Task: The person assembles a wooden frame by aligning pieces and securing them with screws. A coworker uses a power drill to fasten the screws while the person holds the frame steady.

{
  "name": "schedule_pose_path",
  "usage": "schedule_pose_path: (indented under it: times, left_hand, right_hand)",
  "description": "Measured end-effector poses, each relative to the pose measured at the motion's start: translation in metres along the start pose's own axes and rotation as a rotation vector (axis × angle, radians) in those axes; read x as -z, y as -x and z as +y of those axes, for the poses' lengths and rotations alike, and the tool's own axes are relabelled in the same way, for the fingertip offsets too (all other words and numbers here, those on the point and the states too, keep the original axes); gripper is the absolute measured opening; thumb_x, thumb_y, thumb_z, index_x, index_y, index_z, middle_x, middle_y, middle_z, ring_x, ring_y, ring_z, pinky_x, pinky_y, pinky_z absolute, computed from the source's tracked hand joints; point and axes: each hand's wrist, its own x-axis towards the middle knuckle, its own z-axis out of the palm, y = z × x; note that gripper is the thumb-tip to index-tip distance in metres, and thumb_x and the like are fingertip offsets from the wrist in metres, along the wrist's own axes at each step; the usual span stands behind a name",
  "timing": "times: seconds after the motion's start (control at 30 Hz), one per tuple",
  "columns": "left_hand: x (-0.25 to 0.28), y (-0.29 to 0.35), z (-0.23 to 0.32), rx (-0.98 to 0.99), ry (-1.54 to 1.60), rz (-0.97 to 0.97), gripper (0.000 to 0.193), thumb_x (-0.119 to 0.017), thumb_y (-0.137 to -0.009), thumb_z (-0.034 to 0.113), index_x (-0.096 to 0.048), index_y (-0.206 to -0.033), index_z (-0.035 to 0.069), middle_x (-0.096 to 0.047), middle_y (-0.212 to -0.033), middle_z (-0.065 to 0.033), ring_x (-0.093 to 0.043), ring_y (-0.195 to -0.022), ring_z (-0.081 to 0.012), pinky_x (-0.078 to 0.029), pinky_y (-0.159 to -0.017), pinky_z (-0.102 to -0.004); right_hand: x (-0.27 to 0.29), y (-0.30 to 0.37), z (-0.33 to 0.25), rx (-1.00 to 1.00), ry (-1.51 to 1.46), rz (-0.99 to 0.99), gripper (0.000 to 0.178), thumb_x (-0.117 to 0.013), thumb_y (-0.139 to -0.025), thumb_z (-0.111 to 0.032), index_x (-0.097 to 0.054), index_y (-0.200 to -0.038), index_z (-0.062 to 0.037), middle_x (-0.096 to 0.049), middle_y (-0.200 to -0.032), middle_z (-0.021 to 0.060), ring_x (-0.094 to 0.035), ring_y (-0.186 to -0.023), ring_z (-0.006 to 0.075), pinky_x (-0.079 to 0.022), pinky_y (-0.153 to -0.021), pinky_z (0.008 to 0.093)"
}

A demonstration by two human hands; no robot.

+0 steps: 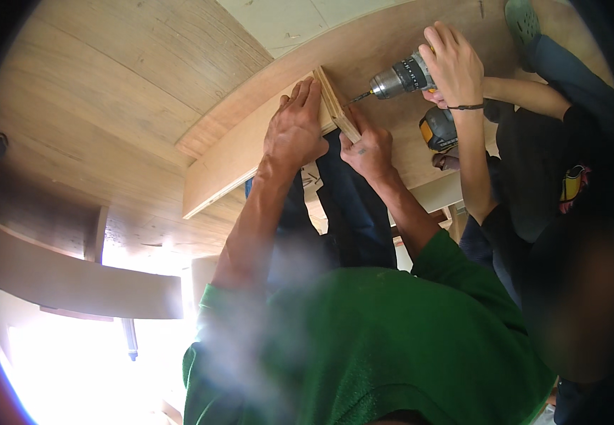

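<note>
From afar, I am seeing a long plywood panel (240,156) stretching leftward and bodyward from the left hand (294,126), which is clasping its far end; its long axis is running diagonally, that end pointing forward and right. Forward and right of the right hand (369,150), a co-worker's hand (457,67) is gripping a drill (400,77). The right hand is pinching a short end board (334,104) across the panel's end. The 2 boards are already meeting; I am judging the drilling unfinished, the bit (359,98) aiming at the end board.

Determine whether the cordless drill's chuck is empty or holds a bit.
It holds a bit: a slim dark shaft projects from the silver chuck toward the plywood end piece.
</note>
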Motion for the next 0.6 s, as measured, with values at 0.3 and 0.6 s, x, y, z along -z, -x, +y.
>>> schedule_pose_path:
  times: [0.3,0.6]
  left_hand:
    - [0.0024,-0.0009,0.0047,-0.044,-0.028,0.065,0.104,-0.088,-0.066,0.000,-0.046,-0.161,-0.001,-0.054,-0.164,-0.0242,-0.055,-0.151,-0.0427,-0.046,-0.126,-0.0578]
    - [0.0026,-0.0031,0.0079,-0.034,-0.010,0.052,0.105,-0.089,-0.063,-0.002,-0.047,-0.160,-0.001,-0.056,-0.162,-0.0237,-0.055,-0.150,-0.0428,-0.047,-0.125,-0.0576]
  right_hand:
    - [0.0025,-0.0037,-0.0002,0.034,0.023,0.003,0.052,-0.084,-0.083,-0.011,-0.073,-0.133,0.0014,-0.076,-0.082,0.0211,-0.079,-0.074,0.0413,-0.064,-0.067,0.0493]
    - [0.0071,-0.0058,0.0003,0.028,-0.004,-0.001,0.053,-0.082,-0.084,-0.009,-0.073,-0.136,-0.0002,-0.077,-0.086,0.0225,-0.079,-0.078,0.0431,-0.065,-0.069,0.0495]
